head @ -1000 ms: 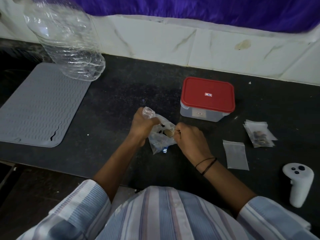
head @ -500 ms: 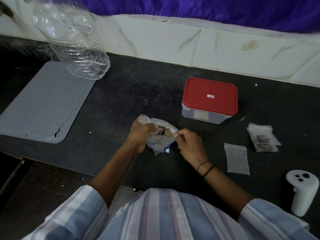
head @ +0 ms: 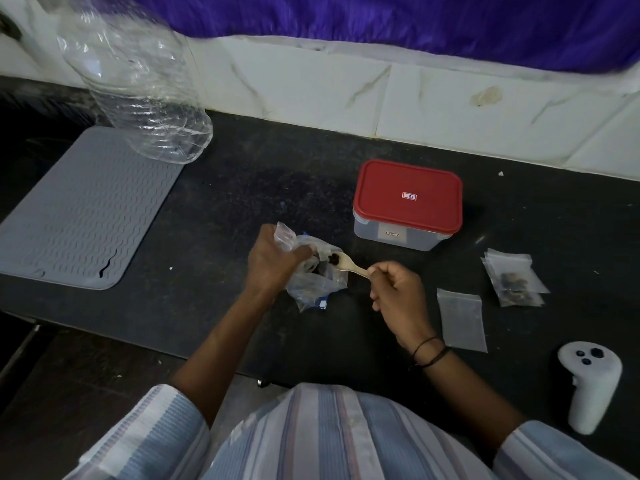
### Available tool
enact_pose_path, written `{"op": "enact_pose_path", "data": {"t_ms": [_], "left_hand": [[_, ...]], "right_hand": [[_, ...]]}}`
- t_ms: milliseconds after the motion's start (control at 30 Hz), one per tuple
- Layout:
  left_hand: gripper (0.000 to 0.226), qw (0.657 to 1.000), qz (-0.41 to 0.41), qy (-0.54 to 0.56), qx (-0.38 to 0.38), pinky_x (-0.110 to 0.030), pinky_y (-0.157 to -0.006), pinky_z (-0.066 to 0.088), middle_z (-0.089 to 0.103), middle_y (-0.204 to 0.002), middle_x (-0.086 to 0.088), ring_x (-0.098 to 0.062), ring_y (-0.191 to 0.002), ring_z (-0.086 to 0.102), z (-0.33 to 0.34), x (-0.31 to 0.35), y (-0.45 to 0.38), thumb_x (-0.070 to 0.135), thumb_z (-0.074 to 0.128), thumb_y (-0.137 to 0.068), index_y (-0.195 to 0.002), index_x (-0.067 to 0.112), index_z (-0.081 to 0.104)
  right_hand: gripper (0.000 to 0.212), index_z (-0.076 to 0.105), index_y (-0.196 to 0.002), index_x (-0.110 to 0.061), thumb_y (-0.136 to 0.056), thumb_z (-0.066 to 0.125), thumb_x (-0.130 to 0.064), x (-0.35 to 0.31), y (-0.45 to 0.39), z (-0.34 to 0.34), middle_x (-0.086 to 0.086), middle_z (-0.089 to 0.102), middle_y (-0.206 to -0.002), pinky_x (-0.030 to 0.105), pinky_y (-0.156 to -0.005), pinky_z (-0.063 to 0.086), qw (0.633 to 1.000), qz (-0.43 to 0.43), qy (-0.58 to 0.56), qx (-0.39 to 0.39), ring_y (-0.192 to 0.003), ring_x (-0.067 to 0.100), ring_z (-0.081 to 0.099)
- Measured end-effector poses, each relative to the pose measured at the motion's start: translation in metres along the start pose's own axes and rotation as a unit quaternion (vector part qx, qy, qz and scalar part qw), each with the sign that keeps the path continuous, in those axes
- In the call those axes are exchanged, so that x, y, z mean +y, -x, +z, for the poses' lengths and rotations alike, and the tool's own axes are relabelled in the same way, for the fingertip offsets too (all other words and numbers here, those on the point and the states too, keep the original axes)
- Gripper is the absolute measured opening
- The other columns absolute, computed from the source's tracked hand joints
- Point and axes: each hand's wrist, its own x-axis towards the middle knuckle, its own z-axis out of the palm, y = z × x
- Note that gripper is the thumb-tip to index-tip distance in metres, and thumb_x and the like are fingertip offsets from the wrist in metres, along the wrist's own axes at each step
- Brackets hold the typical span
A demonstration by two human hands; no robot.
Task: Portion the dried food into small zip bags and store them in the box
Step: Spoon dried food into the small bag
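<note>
Dried food (head: 334, 259), a dark little lump of it, sits in the bowl of a pale spoon (head: 348, 264) just at the mouth of the crumpled clear supply bag (head: 317, 282), near the middle of the black counter (head: 242, 202). Starting at the counter's left edge: a grey ribbed mat (head: 86, 209) lies flat, and a big clear plastic bottle (head: 138, 88) stands at the mat's back right corner (empty-looking, though glare makes that hard to judge). Moving right, the left hand (head: 273, 261) is clenched on the top of the supply bag, bunching the plastic and holding it up off the counter. More dark pieces show through the bag below the spoon. Next, the right hand (head: 398, 296) has its fingers curled round the spoon's handle, the bowl pointing left toward the bag. Behind the hands, toward the back edge, the clear box (head: 398, 233) stands with its red lid (head: 408, 195) on. Right of the right hand, an empty small zip bag (head: 462, 320) lies flat near the front edge. Just beyond it, closer to the right edge, a filled zip bag (head: 516, 282) with dark pieces inside lies on a couple of other small bags. At the front right corner, a white controller (head: 588, 386) rests on the counter.
</note>
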Motion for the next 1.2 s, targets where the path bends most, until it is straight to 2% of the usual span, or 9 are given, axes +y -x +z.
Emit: {"op": "enact_pose_path", "data": {"t_ms": [100, 167, 233, 367, 567, 767, 933, 1100, 1200], "left_hand": [[0.04, 0.992, 0.102, -0.019, 0.078, -0.034, -0.073, 0.055, 0.061, -0.098, -0.003, -0.017, -0.087, 0.061, -0.005, -0.003, 0.002, 0.033, 0.082, -0.078, -0.102, 0.02, 0.052], [0.037, 0.979, 0.171, -0.026, 0.108, -0.023, -0.07, 0.05, 0.06, -0.094, -0.001, -0.014, -0.082, 0.059, -0.007, -0.001, 0.004, 0.027, 0.082, -0.079, -0.097, 0.019, 0.051], [0.037, 0.969, 0.217, -0.043, 0.114, -0.01, -0.067, 0.041, 0.055, -0.089, 0.007, -0.003, -0.078, 0.054, -0.008, 0.006, 0.009, 0.023, 0.082, -0.08, -0.097, 0.02, 0.05], [0.04, 0.96, 0.262, -0.049, 0.083, -0.003, -0.066, 0.037, 0.049, -0.084, 0.019, 0.01, -0.078, 0.052, -0.007, 0.013, 0.014, 0.017, 0.082, -0.08, -0.097, 0.021, 0.046], [0.039, 0.956, 0.285, -0.038, 0.065, -0.007, -0.063, 0.039, 0.053, -0.079, 0.015, 0.005, -0.075, 0.056, 0.007, 0.019, 0.018, 0.012, 0.08, -0.078, -0.089, 0.024, 0.045], [0.034, 0.946, 0.314, -0.059, 0.06, -0.016, -0.058, 0.04, 0.054, -0.078, 0.01, -0.01, -0.07, 0.057, 0.014, 0.021, 0.015, 0.016, 0.079, -0.08, -0.089, 0.025, 0.048], [0.03, 0.949, 0.31, -0.043, 0.04, -0.019, -0.063, 0.046, 0.058, -0.082, 0.009, -0.008, -0.076, 0.058, 0.013, 0.024, 0.017, 0.019, 0.075, -0.079, -0.091, 0.025, 0.048], [0.024, 0.954, 0.298, 0.0, 0.034, -0.018, -0.065, 0.047, 0.061, -0.083, 0.01, -0.007, -0.074, 0.06, 0.01, 0.02, 0.013, 0.033, 0.059, -0.075, -0.094, 0.023, 0.05], [0.03, 0.958, 0.284, 0.023, 0.032, -0.014, -0.064, 0.043, 0.06, -0.082, 0.011, -0.002, -0.072, 0.058, 0.004, 0.018, 0.012, 0.037, 0.062, -0.073, -0.096, 0.022, 0.05]], "right_hand": [[0.014, 0.068, -0.091, -0.021, -0.098, 0.057, -0.021, -0.008, 0.006, -0.014, -0.001, 0.059, -0.061, 0.025, -0.053, 0.048, 0.999, 0.011, -0.039, 0.002, -0.051, 0.009, 0.053], [0.013, 0.069, -0.091, -0.019, -0.098, 0.057, -0.019, -0.018, 0.012, -0.023, -0.002, 0.057, -0.058, 0.026, -0.052, 0.046, 0.998, 0.007, -0.068, 0.0, -0.051, 0.01, 0.051], [0.014, 0.069, -0.09, -0.016, -0.097, 0.057, -0.016, -0.033, 0.018, -0.031, -0.002, 0.055, -0.056, 0.024, -0.049, 0.044, 0.996, -0.008, -0.089, -0.001, -0.05, 0.01, 0.049], [0.017, 0.069, -0.086, -0.011, -0.097, 0.057, -0.011, -0.071, 0.027, -0.042, -0.001, 0.052, -0.053, 0.022, -0.044, 0.041, 0.991, -0.051, -0.12, -0.009, -0.048, 0.011, 0.045], [0.018, 0.069, -0.082, -0.012, -0.096, 0.058, -0.01, -0.101, 0.03, -0.036, -0.003, 0.051, -0.05, 0.021, -0.042, 0.04, 0.989, -0.091, -0.108, -0.04, -0.045, 0.009, 0.044], [0.015, 0.07, -0.082, -0.024, -0.093, 0.062, -0.018, -0.098, 0.023, -0.022, -0.008, 0.059, -0.054, 0.03, -0.048, 0.045, 0.983, -0.175, 0.05, -0.02, -0.048, 0.007, 0.052], [0.006, 0.07, -0.094, -0.014, -0.093, 0.065, -0.018, -0.108, 0.027, -0.013, -0.011, 0.064, -0.073, 0.009, -0.058, 0.039, 0.889, -0.396, 0.229, -0.022, -0.062, 0.001, 0.054], [0.015, 0.071, -0.102, -0.008, -0.093, 0.059, -0.011, -0.1, 0.023, -0.003, 0.003, 0.062, -0.08, 0.026, -0.056, 0.046, 0.79, -0.514, 0.33, -0.045, -0.066, 0.015, 0.054], [0.019, 0.071, -0.103, -0.007, -0.093, 0.056, -0.011, -0.1, 0.02, -0.004, 0.004, 0.064, -0.081, 0.033, -0.055, 0.049, 0.761, -0.548, 0.345, -0.034, -0.065, 0.018, 0.056]]}}
